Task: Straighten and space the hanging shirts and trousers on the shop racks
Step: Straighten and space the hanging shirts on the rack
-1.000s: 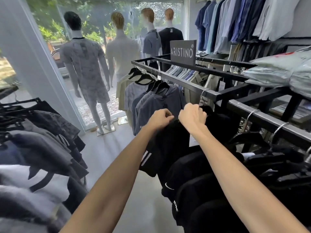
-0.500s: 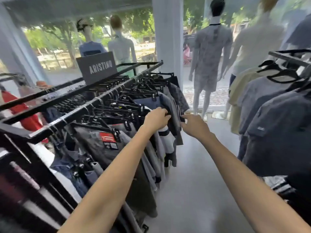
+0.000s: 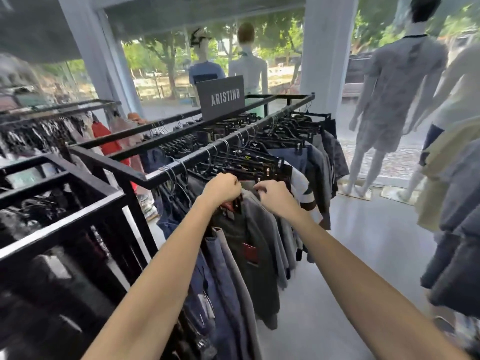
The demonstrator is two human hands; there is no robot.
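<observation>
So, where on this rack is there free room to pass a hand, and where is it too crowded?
Free: the short bare stretch of rail between the near hook cluster and the next; also the floor aisle right of the trousers. Crowded: the hangers, packed tight from mid-rail to the far end.

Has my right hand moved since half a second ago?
Yes. The right hand has come in from the aisle toward the black rack rail, now gripping the hanging trousers beside the left hand.
</observation>
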